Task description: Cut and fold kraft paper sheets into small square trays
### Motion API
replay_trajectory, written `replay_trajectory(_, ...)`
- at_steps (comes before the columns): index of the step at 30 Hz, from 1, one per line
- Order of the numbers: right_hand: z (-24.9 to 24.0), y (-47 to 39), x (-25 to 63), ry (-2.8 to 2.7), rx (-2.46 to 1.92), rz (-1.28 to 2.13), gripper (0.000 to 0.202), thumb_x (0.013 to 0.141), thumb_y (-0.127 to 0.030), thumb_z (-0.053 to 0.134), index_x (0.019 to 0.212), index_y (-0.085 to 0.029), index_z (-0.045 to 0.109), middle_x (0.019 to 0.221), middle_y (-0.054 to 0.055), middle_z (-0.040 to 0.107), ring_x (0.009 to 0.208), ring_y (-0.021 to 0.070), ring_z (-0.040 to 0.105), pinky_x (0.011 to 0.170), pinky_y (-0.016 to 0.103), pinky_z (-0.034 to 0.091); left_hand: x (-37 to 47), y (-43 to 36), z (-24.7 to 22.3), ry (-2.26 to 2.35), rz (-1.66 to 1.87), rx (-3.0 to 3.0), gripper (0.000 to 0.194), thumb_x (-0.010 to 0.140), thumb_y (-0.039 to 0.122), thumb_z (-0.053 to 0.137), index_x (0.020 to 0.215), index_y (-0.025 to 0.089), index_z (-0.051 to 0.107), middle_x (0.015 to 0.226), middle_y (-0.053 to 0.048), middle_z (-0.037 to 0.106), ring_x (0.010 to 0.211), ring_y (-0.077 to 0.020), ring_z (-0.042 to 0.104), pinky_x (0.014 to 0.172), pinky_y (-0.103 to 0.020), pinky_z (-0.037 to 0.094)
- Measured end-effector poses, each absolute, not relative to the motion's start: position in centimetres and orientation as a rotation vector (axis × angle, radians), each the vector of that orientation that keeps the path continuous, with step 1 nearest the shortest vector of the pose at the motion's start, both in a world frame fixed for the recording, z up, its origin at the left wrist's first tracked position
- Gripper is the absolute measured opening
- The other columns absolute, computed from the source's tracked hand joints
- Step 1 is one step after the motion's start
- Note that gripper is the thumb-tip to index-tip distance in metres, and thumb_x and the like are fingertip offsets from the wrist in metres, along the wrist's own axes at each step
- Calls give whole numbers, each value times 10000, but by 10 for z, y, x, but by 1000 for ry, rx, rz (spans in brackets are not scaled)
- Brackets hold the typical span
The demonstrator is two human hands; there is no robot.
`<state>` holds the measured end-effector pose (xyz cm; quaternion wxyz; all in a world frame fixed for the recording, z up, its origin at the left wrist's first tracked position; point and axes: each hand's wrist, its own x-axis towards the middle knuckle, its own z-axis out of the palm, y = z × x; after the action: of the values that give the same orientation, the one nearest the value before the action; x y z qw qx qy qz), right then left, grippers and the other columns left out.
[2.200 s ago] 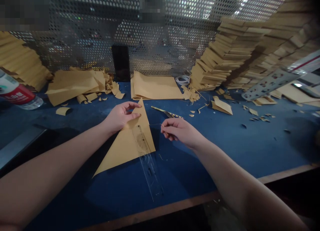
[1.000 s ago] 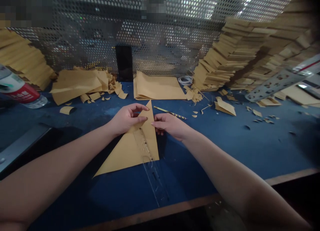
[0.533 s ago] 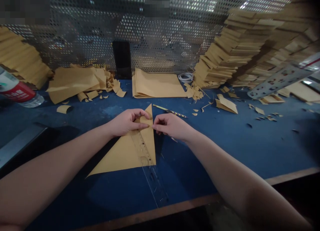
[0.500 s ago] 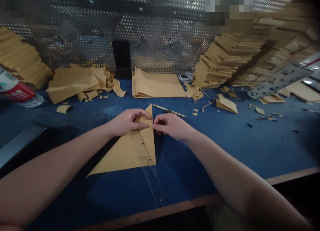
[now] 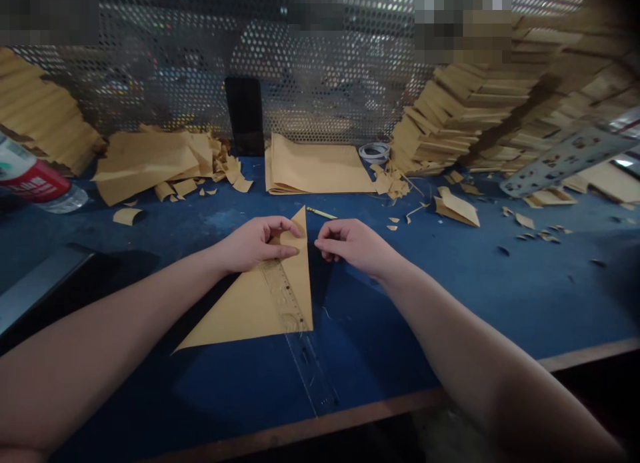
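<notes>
A folded tan paper triangle (image 5: 245, 309) lies on the blue table. My left hand (image 5: 267, 243) is on its upper part, thumb and fingers bent around the paper near its right edge. Across the triangle and past its lower edge lies a clear ruler (image 5: 295, 316), its upper end beneath my left hand. Just right of the triangle, my right hand (image 5: 343, 241) has its fingertips pinched together, apart from the paper; whether something small is between them cannot be made out. A yellow pencil (image 5: 320, 213) lies beyond, partly hidden behind my right hand.
At the back are a paper stack (image 5: 320, 169), a dark phone (image 5: 245, 116) upright against the mesh, and a tape roll (image 5: 374, 152). A bottle (image 5: 37, 179) lies at left, paper scraps (image 5: 397, 183) and a patterned case (image 5: 565, 159) at right.
My right hand has moved a little right, away from the paper's edge, and now covers more of the pencil. My left hand, the triangle and the ruler stay in place.
</notes>
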<state>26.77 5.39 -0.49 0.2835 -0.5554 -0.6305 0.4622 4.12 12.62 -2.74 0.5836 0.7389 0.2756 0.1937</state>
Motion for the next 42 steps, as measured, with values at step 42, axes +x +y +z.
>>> replay_trajectory(42, -15, 55, 247, -1414, -1438, 1388, 83, 829, -273, 581, 774, -211, 588, 670, -8, 557, 525, 94, 374, 489, 275, 259, 43, 121, -22, 615, 409, 1687, 337, 789, 301, 735, 1084, 202, 603, 683, 60, 427, 557, -71, 388, 508, -193, 336)
